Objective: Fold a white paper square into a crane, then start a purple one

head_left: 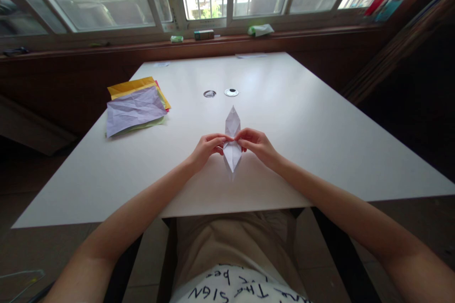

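Between my hands is a folded piece of pale paper, long and pointed at its near and far ends, with crease lines along it. My left hand pinches its middle from the left, thumb and index finger at the edge. From the right, my right hand pinches the same middle part, its fingertips nearly meeting the left ones. The paper is just above or on the white table; I cannot tell which. Some of the fingers are hidden under the paper.
On the table's left side lies a pile of creased sheets, with a lilac sheet over a yellow sheet. Two round grommets are set in the tabletop beyond my hands. Small items, including a little box, stand on the window sill.
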Demonstrator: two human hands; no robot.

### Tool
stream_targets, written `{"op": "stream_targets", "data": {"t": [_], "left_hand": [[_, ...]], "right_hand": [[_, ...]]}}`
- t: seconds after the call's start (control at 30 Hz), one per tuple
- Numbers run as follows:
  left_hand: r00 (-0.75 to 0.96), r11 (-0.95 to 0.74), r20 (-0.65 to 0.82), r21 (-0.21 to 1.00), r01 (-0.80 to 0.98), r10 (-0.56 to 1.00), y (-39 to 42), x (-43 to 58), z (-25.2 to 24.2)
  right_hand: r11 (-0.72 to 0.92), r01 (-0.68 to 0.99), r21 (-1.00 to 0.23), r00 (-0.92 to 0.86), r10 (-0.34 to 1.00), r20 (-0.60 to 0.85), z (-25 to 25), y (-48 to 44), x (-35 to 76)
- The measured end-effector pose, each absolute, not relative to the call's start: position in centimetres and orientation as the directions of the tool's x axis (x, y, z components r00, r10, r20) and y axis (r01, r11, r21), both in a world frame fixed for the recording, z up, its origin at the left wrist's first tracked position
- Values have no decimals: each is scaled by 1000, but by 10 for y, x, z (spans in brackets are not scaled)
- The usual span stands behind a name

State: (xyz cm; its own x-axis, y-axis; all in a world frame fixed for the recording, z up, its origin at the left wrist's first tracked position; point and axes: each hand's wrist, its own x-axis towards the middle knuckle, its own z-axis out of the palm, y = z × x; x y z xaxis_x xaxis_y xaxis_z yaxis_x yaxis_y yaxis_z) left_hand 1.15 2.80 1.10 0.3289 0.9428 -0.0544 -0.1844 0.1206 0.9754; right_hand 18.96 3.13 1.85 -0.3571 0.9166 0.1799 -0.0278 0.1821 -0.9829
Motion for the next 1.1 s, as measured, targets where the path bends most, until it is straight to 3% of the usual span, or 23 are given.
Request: {"op": "stream_targets", "data": {"t": [0.37, 0.83, 1.1], "left_hand": [[321, 102, -42, 980, -173, 946, 28, 11, 11], [284, -83, 107, 992, -94, 953, 25, 13, 14], [268, -173, 186, 982, -73, 945, 22, 14, 18]], "right_hand": [[173, -49, -984, -357, 917, 179, 20, 30, 188], [182, -71, -981, -368, 909, 196, 21, 29, 187], [346, 22, -938, -339, 885, 319, 16, 27, 188]]}}
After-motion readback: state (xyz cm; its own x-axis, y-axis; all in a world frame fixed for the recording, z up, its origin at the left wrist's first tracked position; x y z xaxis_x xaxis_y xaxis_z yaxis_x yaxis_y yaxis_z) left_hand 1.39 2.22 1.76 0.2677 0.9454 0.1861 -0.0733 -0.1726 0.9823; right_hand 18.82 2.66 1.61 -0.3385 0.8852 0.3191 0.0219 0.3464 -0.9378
